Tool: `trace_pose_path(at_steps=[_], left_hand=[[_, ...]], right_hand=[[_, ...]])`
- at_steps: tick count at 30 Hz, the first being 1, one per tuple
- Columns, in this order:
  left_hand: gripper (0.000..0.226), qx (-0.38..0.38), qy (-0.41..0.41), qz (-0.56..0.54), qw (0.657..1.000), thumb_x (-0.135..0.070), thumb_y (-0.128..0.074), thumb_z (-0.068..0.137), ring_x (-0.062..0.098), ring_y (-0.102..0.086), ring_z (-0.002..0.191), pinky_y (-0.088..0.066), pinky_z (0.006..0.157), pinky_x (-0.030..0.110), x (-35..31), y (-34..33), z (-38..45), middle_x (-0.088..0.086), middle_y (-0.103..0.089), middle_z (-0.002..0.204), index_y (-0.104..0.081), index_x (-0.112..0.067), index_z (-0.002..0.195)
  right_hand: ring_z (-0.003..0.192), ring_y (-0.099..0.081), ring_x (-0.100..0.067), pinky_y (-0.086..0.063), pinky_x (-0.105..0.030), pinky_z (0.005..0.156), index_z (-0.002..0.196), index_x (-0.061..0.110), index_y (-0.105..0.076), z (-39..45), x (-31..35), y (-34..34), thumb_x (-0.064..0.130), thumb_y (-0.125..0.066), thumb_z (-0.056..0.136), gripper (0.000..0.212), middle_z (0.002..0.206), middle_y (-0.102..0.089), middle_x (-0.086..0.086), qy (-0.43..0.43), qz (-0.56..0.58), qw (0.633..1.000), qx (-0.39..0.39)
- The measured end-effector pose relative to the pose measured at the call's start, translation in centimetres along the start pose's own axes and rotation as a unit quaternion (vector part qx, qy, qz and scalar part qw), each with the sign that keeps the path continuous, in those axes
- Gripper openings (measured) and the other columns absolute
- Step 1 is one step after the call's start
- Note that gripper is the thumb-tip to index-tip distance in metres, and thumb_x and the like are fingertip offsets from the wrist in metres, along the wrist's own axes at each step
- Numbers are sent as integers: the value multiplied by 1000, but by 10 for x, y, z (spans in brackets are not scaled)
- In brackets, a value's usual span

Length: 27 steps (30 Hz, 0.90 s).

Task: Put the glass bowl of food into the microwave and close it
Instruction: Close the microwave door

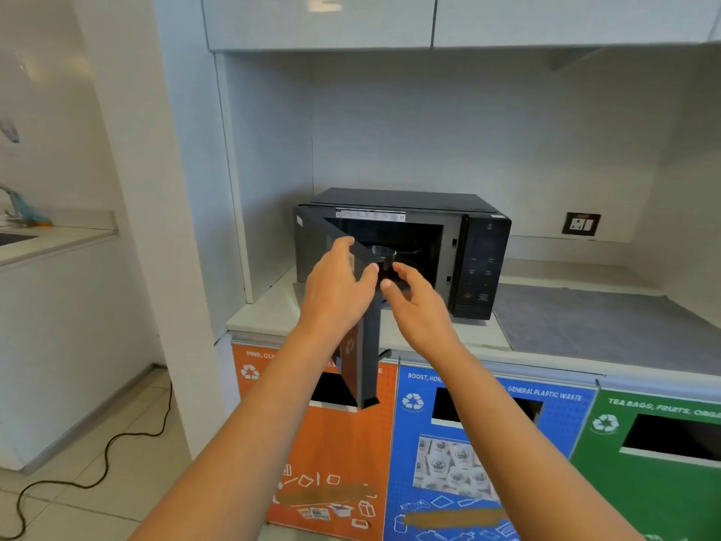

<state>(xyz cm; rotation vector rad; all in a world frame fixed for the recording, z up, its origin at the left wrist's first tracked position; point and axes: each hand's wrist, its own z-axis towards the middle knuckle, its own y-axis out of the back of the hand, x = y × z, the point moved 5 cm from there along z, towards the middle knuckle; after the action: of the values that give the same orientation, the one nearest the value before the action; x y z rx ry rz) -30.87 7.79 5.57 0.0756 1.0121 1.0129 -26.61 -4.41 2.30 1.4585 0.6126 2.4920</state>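
Observation:
A black microwave (480,263) stands on the white counter with its door (368,357) swung out towards me on the left. A small glass bowl (384,256) with dark contents sits inside the cavity, near the front. My left hand (335,285) grips the door's upper free edge, fingers over the top and thumb on the near side. My right hand (419,302) hovers just in front of the bowl with its fingers apart and nothing in it. The hands hide the bowl's lower part.
A grey mat (597,326) covers the counter right of the microwave, with a wall socket (580,223) behind it. Orange (331,443), blue (480,454) and green (655,474) recycling bins stand below the counter. A black cable (105,454) lies on the floor at the left. Cabinets hang overhead.

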Motion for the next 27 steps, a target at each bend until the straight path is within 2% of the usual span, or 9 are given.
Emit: trace_pose_path(at_steps=[3,6,10,14,16,18,20,24,27], left_hand=[[48,19,2,2,1000,-36,-55,87,22,-54,112,-40,82,28,4,-18,5,5,-58,126,-43,-21,131],[49,38,16,24,999,-37,-56,87,22,-54,116,-45,87,32,8,-35,12,3,-56,131,-43,-23,132],[48,49,20,40,998,-37,-57,87,20,-56,114,-46,86,32,12,-56,24,1,-56,131,-43,-25,132],[48,65,18,43,997,-37,-56,87,20,-57,113,-45,83,29,17,-75,39,0,-55,133,-43,-25,132],[48,68,16,42,997,-36,-56,87,19,-57,111,-44,81,27,20,-87,51,0,-54,133,-43,-25,132],[48,69,21,43,996,-36,-56,87,19,-58,111,-47,84,29,25,-97,61,-1,-54,134,-43,-26,132],[47,69,26,43,996,-37,-57,87,20,-58,111,-48,86,30,31,-105,72,-1,-53,134,-44,-27,131],[45,62,40,52,996,-37,-57,87,20,-58,112,-48,88,31,43,-119,94,-1,-54,133,-46,-27,129],[44,55,48,64,995,-37,-58,87,20,-58,111,-49,87,32,50,-126,106,0,-55,132,-47,-26,128]], right_hand=[[117,-52,-18,-41,-32,92,139,24,-35,15,-7,13,42,-43,91,52,142,-46,-5,0,-31,999,-24],[117,-54,-22,-47,-41,95,139,23,-35,30,-20,22,42,-46,90,53,140,-48,-6,-18,-67,997,-39],[116,-55,-25,-48,-38,89,138,21,-34,58,-39,38,40,-52,88,56,140,-47,-9,-30,-130,987,-84],[120,-51,-29,-48,-40,91,142,19,-26,92,-56,56,36,-58,86,66,143,-41,-12,-59,-128,986,-92],[115,-54,-30,-49,-40,87,140,19,-30,112,-64,66,35,-55,88,60,138,-45,-13,-60,-171,979,-94],[109,-56,-29,-51,-40,83,133,20,-42,128,-71,75,33,-52,89,46,132,-50,-13,-60,-228,967,-99],[112,-53,-30,-51,-44,87,126,21,-50,142,-78,82,31,-52,89,37,130,-52,-13,-64,-271,953,-118],[120,-43,-31,-42,-45,96,121,19,-57,169,-85,85,29,-57,88,34,130,-50,-12,-56,-334,929,-152],[120,-44,-31,-38,-45,97,119,16,-58,185,-88,81,23,-57,88,32,127,-55,-12,-32,-386,911,-140]])
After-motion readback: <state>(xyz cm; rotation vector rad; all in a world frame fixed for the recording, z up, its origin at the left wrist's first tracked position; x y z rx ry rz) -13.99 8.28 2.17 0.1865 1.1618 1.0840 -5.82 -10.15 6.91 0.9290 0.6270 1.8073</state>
